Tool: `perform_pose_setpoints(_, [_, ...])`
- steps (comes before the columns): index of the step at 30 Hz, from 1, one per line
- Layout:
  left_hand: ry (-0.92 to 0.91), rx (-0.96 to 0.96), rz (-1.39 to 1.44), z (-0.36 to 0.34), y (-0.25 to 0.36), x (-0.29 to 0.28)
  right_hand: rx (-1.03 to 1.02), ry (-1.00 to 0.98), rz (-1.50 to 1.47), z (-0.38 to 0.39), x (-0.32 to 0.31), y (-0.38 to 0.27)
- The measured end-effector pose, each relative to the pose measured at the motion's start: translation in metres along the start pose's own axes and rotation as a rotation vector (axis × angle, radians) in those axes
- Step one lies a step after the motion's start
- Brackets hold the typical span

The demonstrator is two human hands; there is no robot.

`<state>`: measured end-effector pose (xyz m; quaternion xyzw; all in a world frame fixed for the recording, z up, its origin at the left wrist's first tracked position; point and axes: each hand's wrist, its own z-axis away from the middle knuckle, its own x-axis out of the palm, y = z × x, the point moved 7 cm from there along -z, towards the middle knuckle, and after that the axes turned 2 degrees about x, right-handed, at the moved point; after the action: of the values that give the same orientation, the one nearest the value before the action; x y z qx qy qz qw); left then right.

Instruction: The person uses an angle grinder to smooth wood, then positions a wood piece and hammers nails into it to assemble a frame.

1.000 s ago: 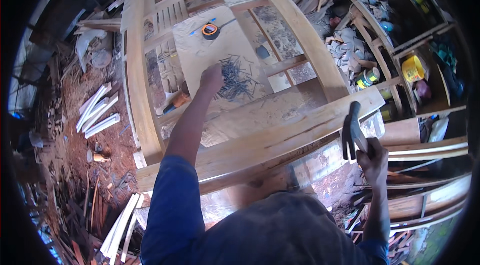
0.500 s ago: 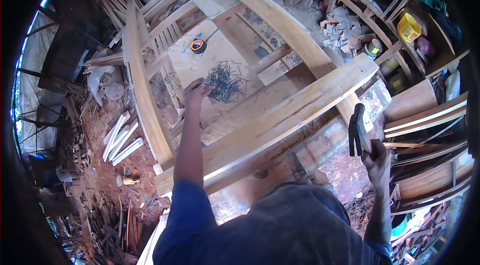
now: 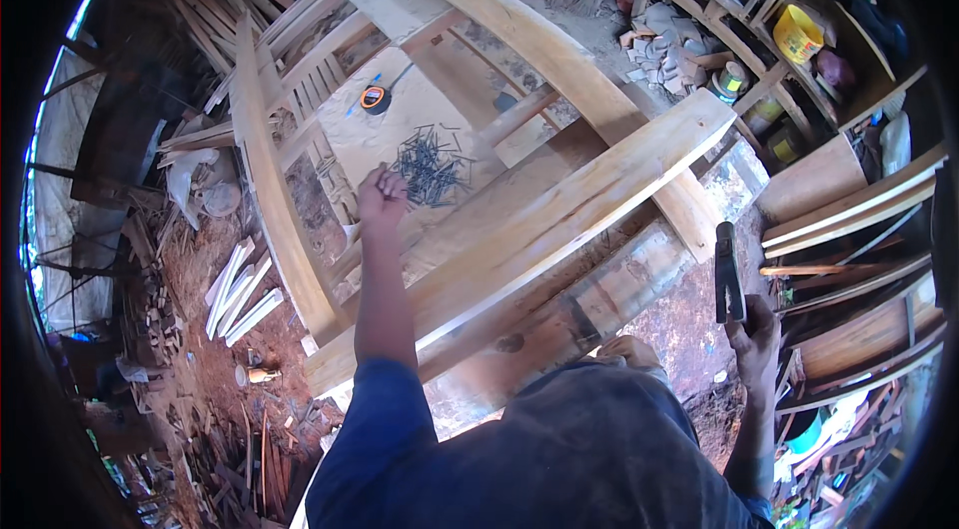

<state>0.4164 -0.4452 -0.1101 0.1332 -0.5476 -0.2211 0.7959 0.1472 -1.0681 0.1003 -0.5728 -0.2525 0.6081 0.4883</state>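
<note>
My left hand (image 3: 383, 197) is closed at the near left edge of a pile of dark nails (image 3: 436, 169), its fingers curled in. Whatever they may hold is too small to make out. The nails lie loose on a pale, dusty board (image 3: 350, 124) inside a wooden frame. Out to the right, my right hand (image 3: 757, 337) grips a claw hammer (image 3: 728, 279) by its handle, with the dark head up and the claw toward me. A thick wooden beam (image 3: 559, 224) lies across the near end of the frame, between my body and the nails.
An orange and black tape measure (image 3: 376, 99) sits beyond the nails. Long side rails (image 3: 539, 34) stretch away from the beam. White-edged wood strips (image 3: 240, 294) lie on the ground at left. Stacked planks (image 3: 859, 209) and a shelf with a yellow bucket (image 3: 799, 34) stand at right.
My left hand has drawn slightly back toward me and its fingers have curled in more. The hammer has turned and shifted a little away from the beam. The whole view has shifted slightly.
</note>
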Motion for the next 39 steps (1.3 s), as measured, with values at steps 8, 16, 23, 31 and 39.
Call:
perform_pose_setpoints(8, [0.327,-0.043,-0.032,-0.022,-0.014,-0.016,0.130,-0.061,-0.273,0.013,0.014,0.020])
perform_pose_setpoints(16, [-0.126,0.518,-2.407,-0.029,-0.063,0.084,0.225,-0.033,-0.266,0.016,0.010,0.017])
perform_pose_setpoints(23, [-0.093,0.443,-2.403,-0.019,-0.077,0.087,0.208,-0.085,-0.223,-0.001,-0.023,0.031])
perform_pose_setpoints(31, [0.448,0.853,-1.981,0.005,-0.017,0.106,0.140,-0.098,-0.151,-0.107,-0.090,0.057])
perform_pose_setpoints(39, [0.225,0.321,-1.013,0.151,-0.232,0.279,0.017,-0.409,0.051,-0.329,-0.130,0.066])
